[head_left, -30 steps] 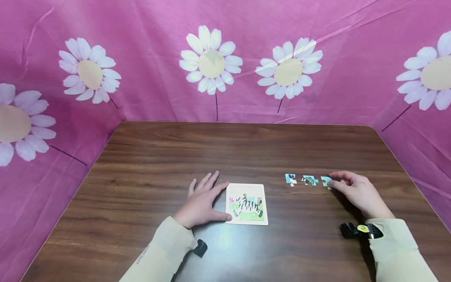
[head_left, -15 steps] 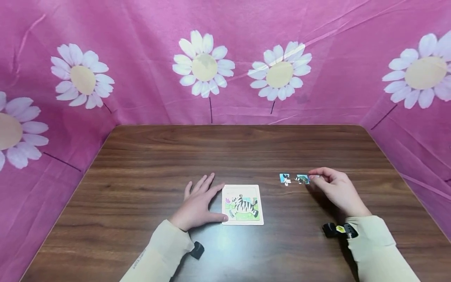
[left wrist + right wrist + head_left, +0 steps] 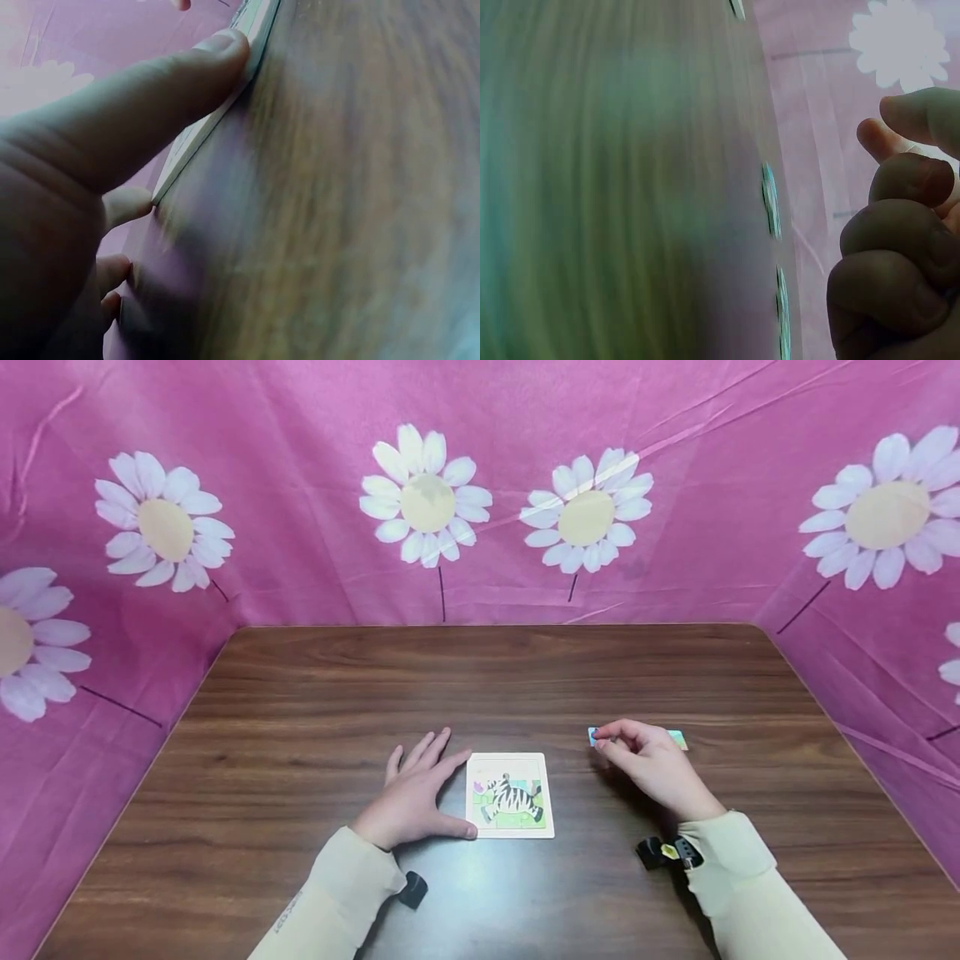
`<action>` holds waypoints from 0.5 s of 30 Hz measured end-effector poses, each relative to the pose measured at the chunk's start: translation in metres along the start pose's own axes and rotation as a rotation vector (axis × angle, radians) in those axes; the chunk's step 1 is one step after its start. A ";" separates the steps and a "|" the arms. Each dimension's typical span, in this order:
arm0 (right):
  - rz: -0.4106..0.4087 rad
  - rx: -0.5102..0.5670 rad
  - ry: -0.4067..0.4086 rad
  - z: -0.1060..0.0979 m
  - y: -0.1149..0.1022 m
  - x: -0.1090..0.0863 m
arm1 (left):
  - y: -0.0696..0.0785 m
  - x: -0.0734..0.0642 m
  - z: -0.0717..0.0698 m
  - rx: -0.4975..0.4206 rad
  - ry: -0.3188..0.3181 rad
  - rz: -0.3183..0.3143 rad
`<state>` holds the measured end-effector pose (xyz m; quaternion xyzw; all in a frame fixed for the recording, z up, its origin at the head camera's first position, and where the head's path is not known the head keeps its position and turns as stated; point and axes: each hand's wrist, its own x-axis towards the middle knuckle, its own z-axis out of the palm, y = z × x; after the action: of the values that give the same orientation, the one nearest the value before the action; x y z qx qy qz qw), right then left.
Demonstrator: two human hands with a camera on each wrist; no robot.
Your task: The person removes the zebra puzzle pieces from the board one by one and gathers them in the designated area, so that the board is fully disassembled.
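A light-framed zebra puzzle board (image 3: pixel 511 837) lies on the table. Its picture fills the lower part; the top strip is pale. My left hand (image 3: pixel 411 797) rests along the board's left side, fingers spread. In the left wrist view the thumb (image 3: pixel 176 90) touches the board's edge. My right hand (image 3: pixel 651 760) hovers right of the board, thumb and index tips close together and other fingers curled. Whether anything is pinched there is unclear. One blue puzzle piece (image 3: pixel 591 737) shows by the fingertips; a blue-green puzzle piece (image 3: pixel 678 739) shows behind the knuckles. The right hand hides the area between them.
The right wrist view shows two thin puzzle pieces (image 3: pixel 771 201) edge-on along the wood-grain table (image 3: pixel 480 685). A pink cloth with white daisies (image 3: pixel 300 527) stands behind and beside the table. Black straps (image 3: pixel 412 890) sit at both sleeves.
My right hand has moved left from the rightmost puzzle piece, across the row, to the leftmost one. My left hand stays beside the board. The whole view has shifted slightly.
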<state>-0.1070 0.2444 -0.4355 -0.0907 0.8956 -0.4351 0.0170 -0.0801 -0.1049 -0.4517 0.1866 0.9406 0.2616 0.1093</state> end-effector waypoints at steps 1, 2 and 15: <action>0.000 0.003 -0.009 0.003 -0.002 0.000 | 0.000 0.000 0.000 0.002 0.000 -0.002; -0.001 0.005 -0.015 0.005 -0.004 0.001 | 0.000 0.000 0.000 0.003 0.002 -0.002; -0.066 0.041 -0.096 0.038 -0.026 0.006 | 0.002 0.000 0.001 0.015 0.021 -0.002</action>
<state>-0.1049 0.1978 -0.4383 -0.1406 0.8813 -0.4487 0.0475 -0.0792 -0.1028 -0.4519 0.1835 0.9439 0.2562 0.0984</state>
